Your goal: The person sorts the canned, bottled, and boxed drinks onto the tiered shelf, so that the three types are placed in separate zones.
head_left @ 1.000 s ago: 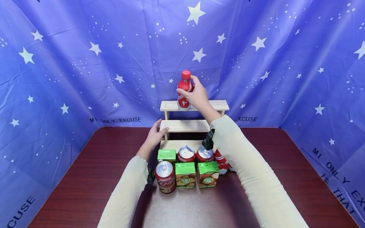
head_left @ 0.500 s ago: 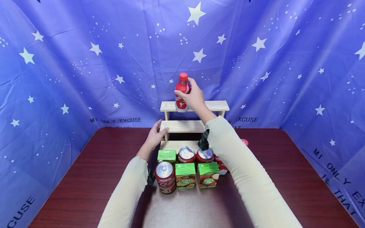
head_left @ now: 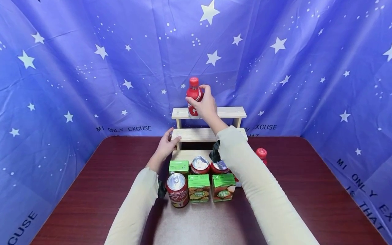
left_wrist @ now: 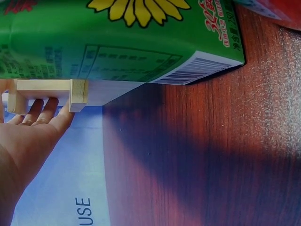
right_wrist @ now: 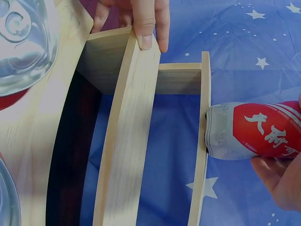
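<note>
My right hand [head_left: 206, 108] grips an upright red plastic drink bottle [head_left: 192, 93], thumb on its near side and fingers behind it. The bottle is over the left half of the top board [head_left: 229, 112] of a three-step wooden stand, and in the right wrist view its base meets that board. My left hand [head_left: 165, 147] holds the left end of the middle board [head_left: 199, 135]; in the right wrist view its thumb lies on top. Two soda cans [head_left: 200, 163] and a green juice carton [head_left: 179, 166] stand at the lowest board [head_left: 182, 155].
In front of the stand are another soda can [head_left: 177, 190] and two green cartons [head_left: 198, 189] in a row. My right sleeve partly hides another red-capped bottle [head_left: 261, 153]. A blue star-printed curtain [head_left: 147, 68] hangs behind the dark red table [head_left: 92, 190].
My right hand has carried the bottle a little to the left along the top board. A red-capped bottle shows more beyond my right sleeve. My left hand stays at the middle board.
</note>
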`<state>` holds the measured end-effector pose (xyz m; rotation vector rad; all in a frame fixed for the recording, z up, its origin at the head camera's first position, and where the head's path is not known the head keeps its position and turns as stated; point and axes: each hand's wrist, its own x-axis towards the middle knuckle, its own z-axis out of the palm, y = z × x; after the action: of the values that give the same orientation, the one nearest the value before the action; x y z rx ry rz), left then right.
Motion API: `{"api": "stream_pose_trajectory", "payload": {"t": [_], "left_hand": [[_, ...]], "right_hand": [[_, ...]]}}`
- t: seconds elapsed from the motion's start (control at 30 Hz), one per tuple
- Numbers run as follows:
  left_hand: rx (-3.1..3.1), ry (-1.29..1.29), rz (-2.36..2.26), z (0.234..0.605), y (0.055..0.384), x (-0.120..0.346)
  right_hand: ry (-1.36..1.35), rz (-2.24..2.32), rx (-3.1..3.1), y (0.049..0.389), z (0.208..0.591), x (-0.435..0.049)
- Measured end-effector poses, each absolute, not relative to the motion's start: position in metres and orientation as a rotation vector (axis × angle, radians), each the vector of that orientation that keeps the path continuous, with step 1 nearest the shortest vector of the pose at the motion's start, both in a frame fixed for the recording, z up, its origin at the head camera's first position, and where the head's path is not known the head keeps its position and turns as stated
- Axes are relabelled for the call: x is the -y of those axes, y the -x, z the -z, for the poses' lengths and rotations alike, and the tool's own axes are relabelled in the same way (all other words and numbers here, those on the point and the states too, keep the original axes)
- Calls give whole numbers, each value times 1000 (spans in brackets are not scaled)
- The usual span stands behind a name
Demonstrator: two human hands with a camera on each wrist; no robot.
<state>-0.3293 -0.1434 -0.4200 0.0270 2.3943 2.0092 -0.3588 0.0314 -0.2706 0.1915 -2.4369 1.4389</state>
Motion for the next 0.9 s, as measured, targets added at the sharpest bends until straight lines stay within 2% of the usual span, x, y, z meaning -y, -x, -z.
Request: {"api": "stream_pose_trajectory", "payload": {"t": [0.53, 0.9], "left_hand": [[-2414, -28, -2011, 419, 328, 143], [-2404, -35, -2019, 421, 329, 143]], "right_hand": [[-334, -1391, 2492, 361, 283, -39], [-249, -1453, 2433, 361, 290, -32]]}}
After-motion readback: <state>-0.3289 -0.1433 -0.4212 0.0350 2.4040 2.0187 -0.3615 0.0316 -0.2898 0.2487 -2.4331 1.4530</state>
